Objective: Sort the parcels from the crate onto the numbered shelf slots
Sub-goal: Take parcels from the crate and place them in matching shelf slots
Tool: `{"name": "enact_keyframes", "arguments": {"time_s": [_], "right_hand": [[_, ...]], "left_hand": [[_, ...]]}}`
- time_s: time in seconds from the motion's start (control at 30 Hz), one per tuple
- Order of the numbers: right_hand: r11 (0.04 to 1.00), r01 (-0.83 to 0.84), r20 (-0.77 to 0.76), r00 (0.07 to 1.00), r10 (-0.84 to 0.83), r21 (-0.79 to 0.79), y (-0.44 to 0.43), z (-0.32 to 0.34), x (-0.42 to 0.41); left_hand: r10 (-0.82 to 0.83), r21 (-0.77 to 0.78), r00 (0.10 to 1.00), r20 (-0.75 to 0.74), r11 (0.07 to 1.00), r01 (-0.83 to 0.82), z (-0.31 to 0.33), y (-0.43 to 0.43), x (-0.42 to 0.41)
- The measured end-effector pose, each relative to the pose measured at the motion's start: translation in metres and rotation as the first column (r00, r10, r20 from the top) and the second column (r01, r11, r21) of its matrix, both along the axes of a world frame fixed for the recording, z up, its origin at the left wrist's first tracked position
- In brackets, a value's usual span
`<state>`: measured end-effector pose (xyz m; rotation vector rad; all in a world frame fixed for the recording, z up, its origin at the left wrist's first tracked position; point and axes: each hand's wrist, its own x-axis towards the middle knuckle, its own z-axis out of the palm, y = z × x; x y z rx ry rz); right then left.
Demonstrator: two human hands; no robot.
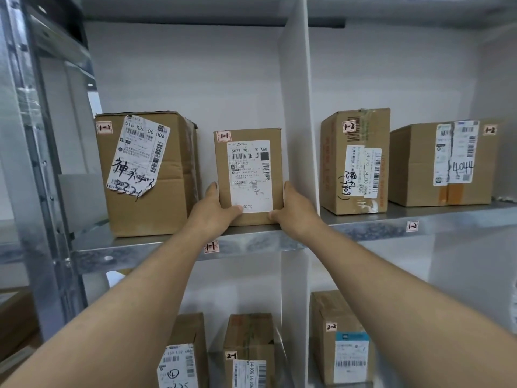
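A small brown parcel (249, 152) tagged 1-1 stands upright on the metal shelf (167, 249), in the slot labelled 1-1 (211, 247). My left hand (214, 211) grips its lower left edge and my right hand (293, 210) its lower right edge. The parcel's base rests at the shelf's front edge. A larger parcel (145, 175), also tagged 1-1, stands to its left, a narrow gap apart.
A white divider (298, 107) separates slot 1-1 from slot 1-2 (412, 226), where two parcels (355, 161) (442, 163) stand. Below, two parcels (184, 351) (249, 348) fill slot 2-1 and one parcel (341, 337) fills slot 2-2. A steel upright (33, 152) stands at left.
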<state>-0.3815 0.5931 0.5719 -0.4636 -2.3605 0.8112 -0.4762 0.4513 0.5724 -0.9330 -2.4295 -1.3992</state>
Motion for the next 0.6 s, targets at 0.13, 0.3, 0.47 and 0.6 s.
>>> {"name": "enact_keyframes", "arguments": {"time_s": [0.13, 0.3, 0.47, 0.6], "right_hand": [[0.996, 0.033, -0.063, 0.998, -0.028, 0.082, -0.007, 0.001, 0.014], [0.950, 0.072, -0.176, 0.984, -0.019, 0.303, -0.026, -0.011, 0.039], [0.850, 0.114, -0.196, 0.980, -0.012, 0.514, -0.051, -0.034, 0.057], [0.787, 0.068, -0.186, 0.981, 0.060, 0.613, -0.072, -0.068, 0.065]], "left_hand": [[-0.016, 0.024, 0.998, -0.054, 1.000, 0.017, -0.002, -0.007, 0.011], [0.005, -0.011, 0.975, -0.220, 1.000, -0.007, -0.014, -0.026, 0.027], [0.025, -0.063, 0.926, -0.376, 0.997, -0.052, -0.036, -0.057, 0.052], [0.159, -0.102, 0.860, -0.485, 0.966, -0.236, -0.067, -0.093, 0.073]]}}
